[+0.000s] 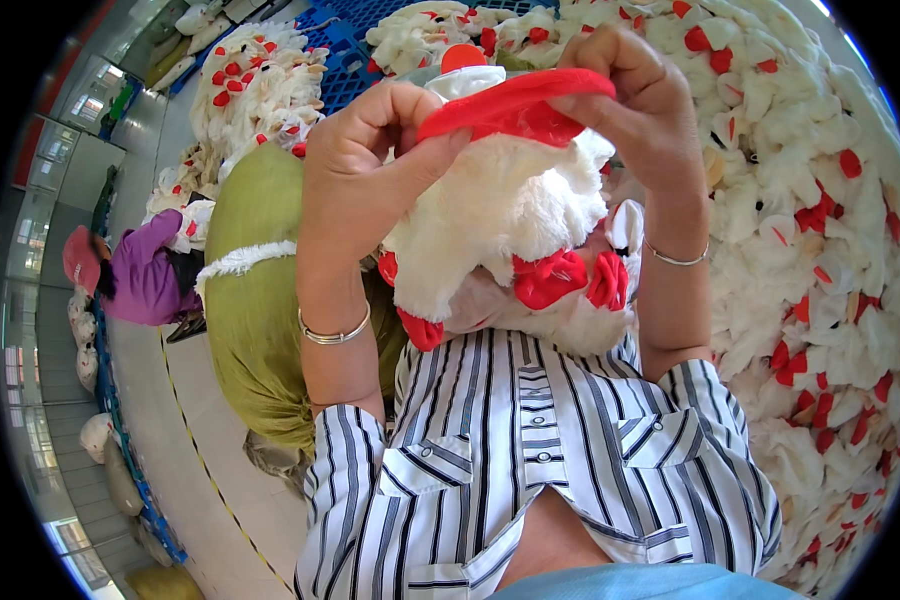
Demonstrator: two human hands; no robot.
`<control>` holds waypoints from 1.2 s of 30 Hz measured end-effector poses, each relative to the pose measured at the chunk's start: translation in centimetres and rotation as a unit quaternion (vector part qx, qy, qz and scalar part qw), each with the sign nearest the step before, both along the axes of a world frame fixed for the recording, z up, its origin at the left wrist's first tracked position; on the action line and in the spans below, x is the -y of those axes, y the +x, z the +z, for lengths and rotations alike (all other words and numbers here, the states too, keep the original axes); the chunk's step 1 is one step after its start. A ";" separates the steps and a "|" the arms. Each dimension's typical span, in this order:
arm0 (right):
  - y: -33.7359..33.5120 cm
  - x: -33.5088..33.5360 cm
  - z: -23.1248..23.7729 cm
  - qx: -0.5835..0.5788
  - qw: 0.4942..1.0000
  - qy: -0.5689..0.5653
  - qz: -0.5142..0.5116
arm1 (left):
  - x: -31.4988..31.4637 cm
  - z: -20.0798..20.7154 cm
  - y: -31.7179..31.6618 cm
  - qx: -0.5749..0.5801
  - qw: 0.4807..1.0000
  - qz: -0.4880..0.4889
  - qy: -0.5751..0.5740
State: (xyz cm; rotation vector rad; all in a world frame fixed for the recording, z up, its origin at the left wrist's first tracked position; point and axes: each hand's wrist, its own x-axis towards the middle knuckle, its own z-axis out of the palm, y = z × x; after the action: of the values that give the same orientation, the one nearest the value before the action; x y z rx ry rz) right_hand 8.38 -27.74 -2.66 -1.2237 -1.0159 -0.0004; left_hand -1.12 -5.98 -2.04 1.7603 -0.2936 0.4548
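Both my hands are raised in front of my chest, stretching a red fabric edge (515,100) of a white plush toy skin (500,195) between them. The thumb and fingers of my left hand (370,170) pinch its left end. At the right end, my right hand (635,105) grips the red fabric in the same way, a little higher. White fur hangs down below the red part. More plush with red fabric pieces (550,278) lies against my front beneath it. A white piece with a red-orange disc (463,57) shows just behind the red fabric.
A large heap of white plush skins (790,180) with red parts fills the right side. At my left stands a bulging green sack (255,330). Blue pallets (345,65) and another plush heap (255,85) lie farther off. A person in purple (155,265) is at far left.
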 end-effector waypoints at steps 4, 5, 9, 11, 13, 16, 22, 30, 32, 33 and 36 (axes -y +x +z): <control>0.1 0.4 -0.4 0.098 0.982 -0.102 -0.126 | 0.2 -0.2 1.3 0.117 0.992 -0.035 -0.007; -0.5 0.0 0.5 0.138 0.969 -0.101 -0.180 | 0.1 -0.1 1.4 0.115 0.993 -0.032 0.006; -3.8 -4.3 5.7 0.293 0.894 -0.113 -0.319 | 1.3 0.5 0.8 0.088 0.995 -0.022 0.049; -4.3 -2.2 8.5 0.253 0.890 -0.290 -0.245 | 1.5 -0.1 1.5 0.089 0.996 0.004 -0.002; -3.2 -0.4 7.4 0.289 0.881 -0.281 -0.249 | 2.6 -0.6 1.6 0.067 0.993 0.034 -0.092; 1.2 1.0 5.8 0.283 0.863 -0.247 -0.337 | 2.7 -4.3 -0.3 0.077 0.971 0.113 0.194; 8.5 6.2 3.0 0.069 0.960 0.025 -0.272 | -4.7 -8.7 -2.4 -0.083 0.937 0.173 0.293; 10.0 4.6 -0.2 0.108 0.889 0.004 -0.445 | -7.5 -3.9 -2.2 0.003 0.989 0.146 -0.033; 6.7 0.5 0.0 0.218 0.889 -0.034 -0.402 | -6.3 -3.1 -3.0 0.033 0.990 0.117 -0.069; 4.8 0.2 -0.1 0.209 0.900 -0.118 -0.363 | -5.8 -2.8 -3.2 0.042 0.991 0.102 -0.073; -0.4 -3.0 0.1 0.206 0.946 -0.141 -0.205 | -4.6 -2.5 -3.2 0.055 0.993 0.088 -0.060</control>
State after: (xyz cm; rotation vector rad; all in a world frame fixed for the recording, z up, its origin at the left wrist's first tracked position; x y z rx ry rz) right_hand 7.94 -24.75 -2.60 -1.7291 -1.1262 -0.4673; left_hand -4.27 -1.39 -4.49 1.6522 -0.1845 0.6836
